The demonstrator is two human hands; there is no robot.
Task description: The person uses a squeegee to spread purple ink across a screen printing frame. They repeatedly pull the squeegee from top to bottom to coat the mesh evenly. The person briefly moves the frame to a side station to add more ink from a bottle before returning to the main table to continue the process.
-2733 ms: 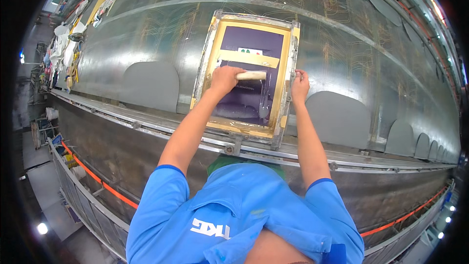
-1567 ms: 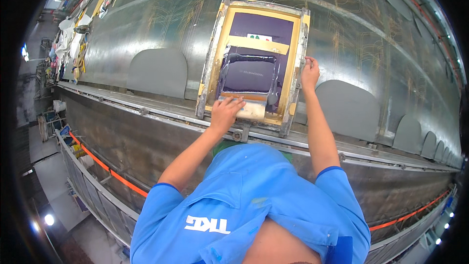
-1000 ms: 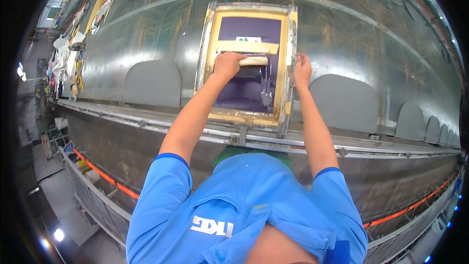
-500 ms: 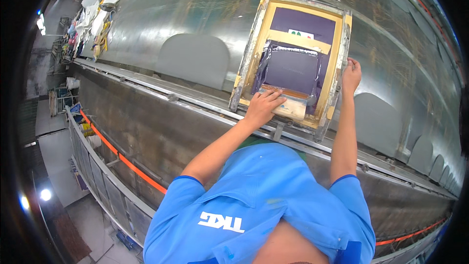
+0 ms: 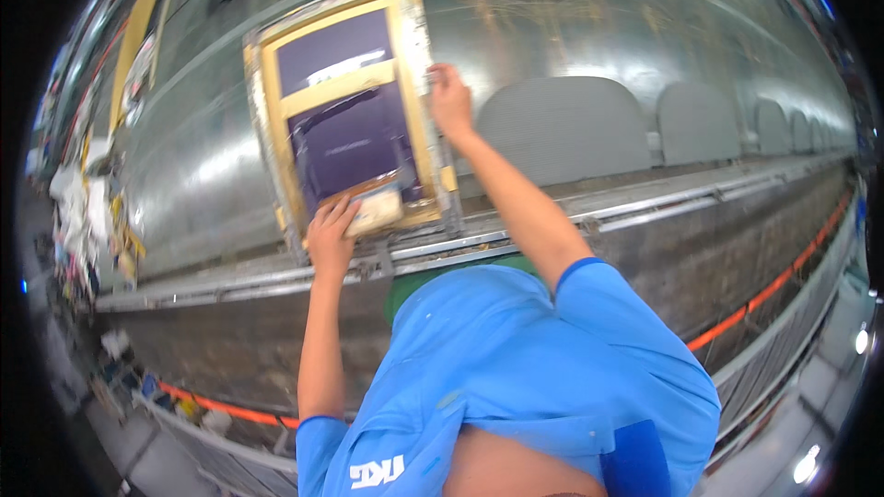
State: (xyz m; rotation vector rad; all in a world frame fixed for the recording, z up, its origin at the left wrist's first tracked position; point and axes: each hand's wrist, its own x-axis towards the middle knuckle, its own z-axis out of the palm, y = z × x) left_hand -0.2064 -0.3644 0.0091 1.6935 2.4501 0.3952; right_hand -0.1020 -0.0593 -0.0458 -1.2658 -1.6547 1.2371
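Observation:
A screen-printing frame (image 5: 422,64) lies on the metal table, left of centre, its edges taped in yellow around a dark purple mesh (image 5: 354,143). My left hand (image 5: 330,235) is closed over the left end of a squeegee (image 5: 378,212) with a pale wooden handle, resting at the frame's near end. My right hand (image 5: 451,101) grips the outer edge of the frame's right side, its fingertips partly hidden. A strip of yellow tape (image 5: 337,89) crosses the mesh above a darker rectangular area. What lies under the frame is hidden.
Several grey rounded panels (image 5: 564,129) lie in a row along the table to the right. A metal rail (image 5: 516,244) runs along the near edge. White cloths and clutter (image 5: 87,212) sit at the far left. Below runs an orange strip (image 5: 755,299).
My view has swung. The frame, squeegee and both hands now appear farther left, and the grey panel formerly left of the frame no longer shows. Both hands keep their holds.

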